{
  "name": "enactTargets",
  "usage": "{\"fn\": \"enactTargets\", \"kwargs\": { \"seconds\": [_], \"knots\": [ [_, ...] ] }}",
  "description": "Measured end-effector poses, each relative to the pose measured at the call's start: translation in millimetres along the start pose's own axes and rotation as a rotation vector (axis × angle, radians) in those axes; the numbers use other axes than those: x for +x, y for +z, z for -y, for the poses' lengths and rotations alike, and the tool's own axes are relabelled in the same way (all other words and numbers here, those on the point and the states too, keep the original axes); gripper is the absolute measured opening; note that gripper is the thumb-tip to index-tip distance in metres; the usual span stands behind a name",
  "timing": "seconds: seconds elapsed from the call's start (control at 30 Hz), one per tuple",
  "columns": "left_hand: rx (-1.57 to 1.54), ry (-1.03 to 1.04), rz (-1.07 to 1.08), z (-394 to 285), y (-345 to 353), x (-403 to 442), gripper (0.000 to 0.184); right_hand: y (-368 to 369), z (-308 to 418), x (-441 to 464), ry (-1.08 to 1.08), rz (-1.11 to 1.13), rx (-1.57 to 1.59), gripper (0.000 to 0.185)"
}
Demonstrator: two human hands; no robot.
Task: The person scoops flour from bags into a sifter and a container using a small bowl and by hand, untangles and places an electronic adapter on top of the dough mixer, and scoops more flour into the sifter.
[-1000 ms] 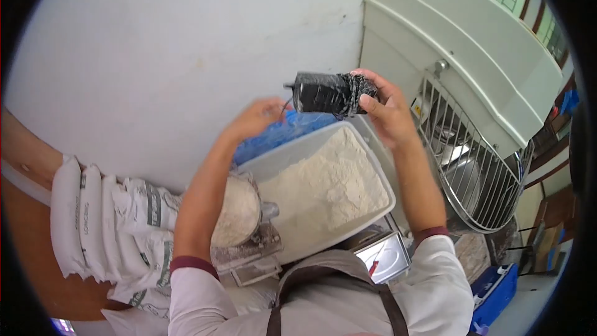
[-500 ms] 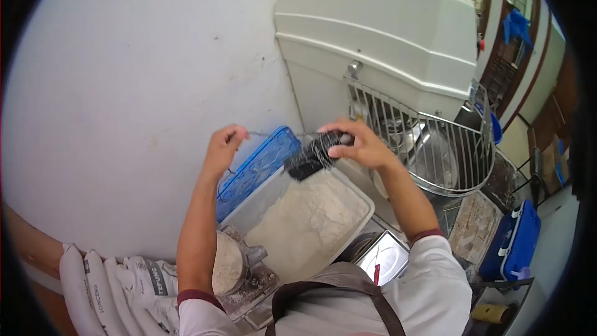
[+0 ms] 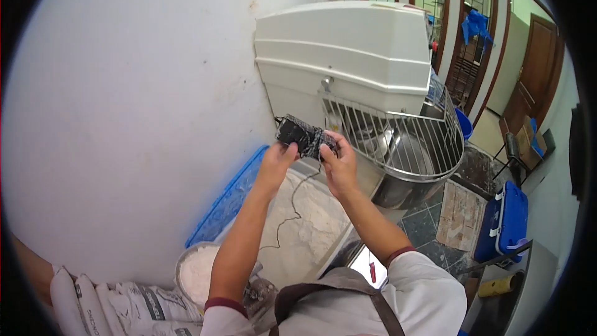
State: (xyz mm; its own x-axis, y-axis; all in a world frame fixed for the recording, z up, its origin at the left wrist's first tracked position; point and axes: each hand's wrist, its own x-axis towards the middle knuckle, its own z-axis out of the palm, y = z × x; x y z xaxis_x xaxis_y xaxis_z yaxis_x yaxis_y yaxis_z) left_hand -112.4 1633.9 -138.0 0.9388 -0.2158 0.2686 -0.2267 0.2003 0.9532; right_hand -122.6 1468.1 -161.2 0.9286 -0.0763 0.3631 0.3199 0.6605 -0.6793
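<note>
A black box-shaped power adapter, with a thin speckled cord wound round it, is held up in both hands. My left hand grips its left end, thumb on the near face. At the other end, my right hand pinches the adapter and the wound cord. A loose length of cord hangs from it over the white flour in a large plastic bin. The bin's blue lid stands on edge between bin and wall.
A white mixer with a wire guard and steel bowl stands ahead. Beside my left forearm is a round bowl of flour. Packed sacks lie at lower left. A metal tray with a red-handled tool and a blue cooler are right.
My left hand has left the stretched cord and now grips the adapter alongside my right hand. The cord hangs loose below. The view has swung rightward.
</note>
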Motion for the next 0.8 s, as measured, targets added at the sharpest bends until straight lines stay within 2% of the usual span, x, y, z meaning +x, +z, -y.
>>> {"fn": "enactTargets", "kwargs": {
  "seconds": [0.03,0.1,0.2,0.27,0.33,0.4,0.43,0.47,0.53,0.57,0.63,0.67,0.77,0.8],
  "knots": [
    [-0.007,-0.020,-0.016,-0.7,5.1,0.6,0.040,1.7,-6.9,-6.1,-0.052,0.007,-0.034,0.043],
    [-0.042,0.118,-0.052,0.4,11.0,0.6,0.039,7.4,-3.7,-16.4,-0.035,-0.011,-0.061,0.043],
    [-0.063,0.118,-0.019,7.9,9.6,-0.7,0.042,0.8,0.9,-18.0,-0.050,-0.018,-0.110,0.043],
    [-0.096,0.044,0.035,9.7,15.4,-5.6,0.045,0.0,8.4,-19.4,-0.173,0.027,-0.323,0.044],
    [-0.134,-0.022,0.091,7.4,21.7,-9.7,0.048,1.1,17.1,-21.7,-0.226,-0.015,-0.386,0.042],
    [-0.188,-0.191,0.237,5.5,27.2,-19.7,0.048,-1.2,23.5,-22.1,-0.613,0.002,-0.792,0.043],
    [-0.117,-0.233,0.223,-2.2,30.6,-26.6,0.044,-1.2,31.2,-23.1,-0.757,0.013,-0.937,0.045],
    [-0.121,-0.240,0.233,-4.0,31.7,-28.9,0.044,-3.6,36.4,-24.6,-0.754,0.003,-0.946,0.045],
    [0.283,-0.133,0.190,-3.0,31.9,-33.0,0.035,-9.2,44.2,-32.3,-0.843,0.077,-1.103,0.046],
    [0.273,-0.140,0.199,-0.8,30.9,-35.5,0.035,-9.7,48.4,-37.7,-0.801,0.075,-1.136,0.045],
    [0.649,0.098,0.098,-0.1,28.2,-36.9,0.027,-14.8,57.0,-45.6,-0.749,0.084,-1.195,0.045],
    [0.639,0.092,0.104,-1.0,26.4,-39.0,0.027,-17.1,58.9,-51.3,-0.692,0.095,-1.241,0.044],
    [0.685,0.110,0.153,-0.7,28.7,-40.4,0.023,-21.6,62.0,-58.3,-0.700,0.066,-1.276,0.045],
    [0.486,0.051,0.196,5.9,31.2,-40.5,0.022,-22.6,62.5,-60.3,-0.674,0.052,-1.283,0.045]
  ]
}}
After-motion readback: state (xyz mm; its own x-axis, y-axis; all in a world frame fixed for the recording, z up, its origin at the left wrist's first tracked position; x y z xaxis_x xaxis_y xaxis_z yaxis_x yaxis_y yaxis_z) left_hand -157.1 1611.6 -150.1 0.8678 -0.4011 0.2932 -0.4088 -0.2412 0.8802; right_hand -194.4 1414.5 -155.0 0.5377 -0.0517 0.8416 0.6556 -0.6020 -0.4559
